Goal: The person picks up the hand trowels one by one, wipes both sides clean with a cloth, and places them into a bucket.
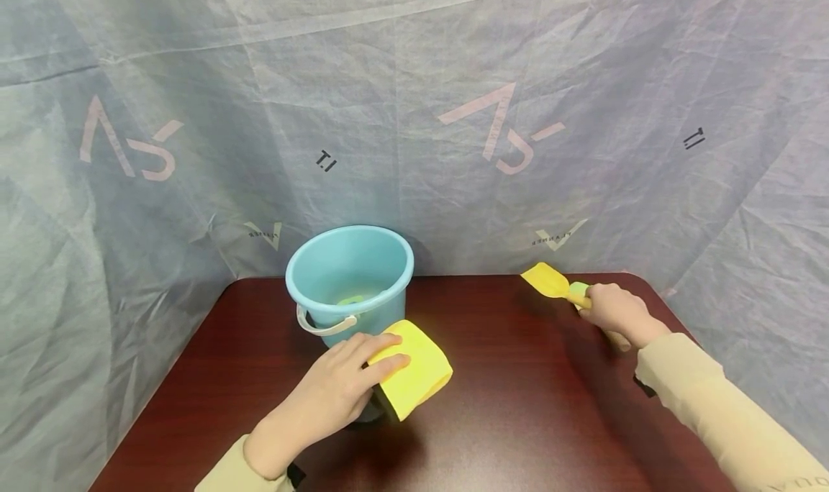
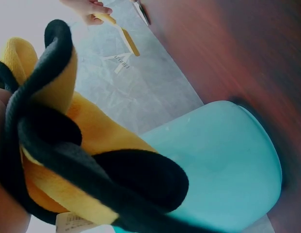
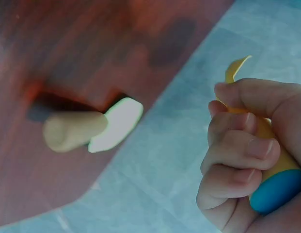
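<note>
My left hand (image 1: 340,377) grips a folded yellow cloth (image 1: 417,370), fingers over its top, in front of the bucket. Up close in the left wrist view, the cloth (image 2: 109,128) shows black edging and a white label (image 2: 75,223). Over the table's far right, my right hand (image 1: 618,308) holds a small yellow shovel (image 1: 546,280) by its handle, blade pointing left. The right wrist view shows fingers curled round that handle, which has a blue end (image 3: 278,191). Below this hand, a tool with a thick beige handle (image 3: 75,131) and a pale, green-edged head (image 3: 118,126) lies on the table.
A light blue bucket (image 1: 404,308) with a white carrying handle (image 1: 324,329) stands at the back left of the dark red table (image 1: 492,420). Something green (image 1: 350,300) shows inside it. A printed grey cloth backdrop (image 1: 414,118) hangs behind and beside the table.
</note>
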`<state>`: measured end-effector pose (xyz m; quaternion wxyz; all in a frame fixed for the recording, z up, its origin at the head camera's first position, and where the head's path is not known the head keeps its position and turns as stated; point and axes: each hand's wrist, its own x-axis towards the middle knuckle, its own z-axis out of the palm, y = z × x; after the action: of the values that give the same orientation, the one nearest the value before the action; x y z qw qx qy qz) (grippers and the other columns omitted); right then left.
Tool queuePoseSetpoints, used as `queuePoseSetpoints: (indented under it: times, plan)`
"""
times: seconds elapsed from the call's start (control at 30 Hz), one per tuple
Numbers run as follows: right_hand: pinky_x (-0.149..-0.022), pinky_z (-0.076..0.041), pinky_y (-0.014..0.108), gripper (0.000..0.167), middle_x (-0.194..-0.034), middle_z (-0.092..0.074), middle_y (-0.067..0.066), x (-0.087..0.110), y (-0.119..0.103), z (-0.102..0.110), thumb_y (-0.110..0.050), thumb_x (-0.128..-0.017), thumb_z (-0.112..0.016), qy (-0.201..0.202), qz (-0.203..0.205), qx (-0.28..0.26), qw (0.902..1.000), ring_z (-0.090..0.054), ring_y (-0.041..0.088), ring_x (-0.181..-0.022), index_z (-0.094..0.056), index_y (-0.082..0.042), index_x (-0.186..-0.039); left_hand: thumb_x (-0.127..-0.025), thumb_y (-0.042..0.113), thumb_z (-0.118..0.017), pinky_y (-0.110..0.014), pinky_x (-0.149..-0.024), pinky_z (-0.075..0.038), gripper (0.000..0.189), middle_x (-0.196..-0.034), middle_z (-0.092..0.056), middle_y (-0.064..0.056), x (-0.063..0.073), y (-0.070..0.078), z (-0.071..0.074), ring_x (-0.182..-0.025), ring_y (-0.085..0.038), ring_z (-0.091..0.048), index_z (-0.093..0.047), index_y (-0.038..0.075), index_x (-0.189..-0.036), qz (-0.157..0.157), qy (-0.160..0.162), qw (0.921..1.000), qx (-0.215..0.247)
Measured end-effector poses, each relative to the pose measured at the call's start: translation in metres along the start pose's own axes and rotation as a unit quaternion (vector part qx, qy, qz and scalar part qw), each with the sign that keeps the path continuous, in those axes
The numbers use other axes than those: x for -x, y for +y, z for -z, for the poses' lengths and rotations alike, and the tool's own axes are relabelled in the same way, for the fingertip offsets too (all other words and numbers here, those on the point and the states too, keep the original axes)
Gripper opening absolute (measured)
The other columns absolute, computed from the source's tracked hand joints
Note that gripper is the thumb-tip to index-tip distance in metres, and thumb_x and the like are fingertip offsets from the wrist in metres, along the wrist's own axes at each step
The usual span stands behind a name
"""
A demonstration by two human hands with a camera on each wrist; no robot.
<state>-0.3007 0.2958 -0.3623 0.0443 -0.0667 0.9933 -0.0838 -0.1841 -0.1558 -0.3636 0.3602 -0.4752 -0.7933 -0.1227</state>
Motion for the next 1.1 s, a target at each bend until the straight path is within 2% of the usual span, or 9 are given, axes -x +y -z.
queuePoseSetpoints:
  times: [0.2,0.4,0.67,0.83,0.93,1.1]
  plan:
    - [-0.049,-0.036,0.033,0.016,-0.064,-0.048,0.002,0.012,-0.011,0.024,-0.019,-0.083,-0.065,0.013,0.024,0.009,0.9996,-0.044,0.018,-0.056,-0.056,-0.009,-0.075,-0.094,0.012,-0.030,-0.033,-0.078,-0.051,0.041,-0.125,-0.056,-0.006,0.001,0.000,0.006,-0.100,-0.022,-0.059,-0.059,0.016,-0.122,0.016,-0.014,0.9998,0.002]
    - [-0.049,-0.037,0.034,0.012,-0.068,-0.054,0.003,0.022,-0.024,0.044,-0.020,-0.083,-0.065,0.006,0.034,0.018,0.9992,-0.048,0.018,-0.057,-0.062,-0.009,-0.082,-0.096,0.014,-0.030,-0.036,-0.084,-0.050,0.042,-0.127,-0.055,-0.007,-0.001,0.000,0.010,-0.104,-0.023,-0.058,-0.058,0.017,-0.126,0.018,-0.006,0.9998,0.006]
    - [-0.047,-0.034,0.032,0.008,-0.065,-0.052,-0.002,0.035,-0.047,0.066,-0.021,-0.082,-0.066,0.004,0.068,0.035,0.9971,-0.044,0.015,-0.054,-0.061,-0.016,-0.077,-0.092,0.007,-0.033,-0.055,-0.090,-0.047,0.043,-0.128,-0.054,-0.008,-0.009,0.000,0.017,-0.107,-0.027,-0.059,-0.058,0.018,-0.126,0.019,-0.009,0.9997,-0.012]
    - [-0.047,-0.035,0.032,0.009,-0.065,-0.052,-0.004,0.046,-0.066,0.073,-0.024,-0.081,-0.068,0.005,0.101,0.049,0.9936,-0.044,0.013,-0.054,-0.062,-0.017,-0.079,-0.087,0.002,-0.033,-0.041,-0.083,-0.052,0.047,-0.125,-0.056,-0.009,-0.019,-0.003,0.023,-0.097,-0.026,-0.060,-0.060,0.016,-0.122,-0.002,0.008,0.9998,-0.019]
    - [-0.047,-0.036,0.032,0.009,-0.064,-0.051,-0.005,0.053,-0.076,0.077,-0.024,-0.081,-0.068,0.008,0.118,0.054,0.9916,-0.045,0.012,-0.053,-0.062,-0.017,-0.080,-0.087,0.001,-0.033,-0.036,-0.080,-0.051,0.045,-0.124,-0.056,-0.010,-0.026,-0.003,0.028,-0.095,-0.026,-0.060,-0.061,0.015,-0.120,-0.008,0.020,0.9995,-0.023]
    - [-0.045,-0.037,0.031,0.008,-0.057,-0.049,-0.005,0.065,-0.089,0.080,-0.021,-0.082,-0.066,0.007,0.142,0.044,0.9888,-0.046,0.007,-0.036,-0.059,-0.019,-0.080,-0.088,0.001,-0.030,-0.035,-0.076,-0.051,0.045,-0.121,-0.057,-0.010,-0.037,-0.003,0.036,-0.091,-0.027,-0.060,-0.063,0.015,-0.116,-0.011,0.031,0.9989,-0.032]
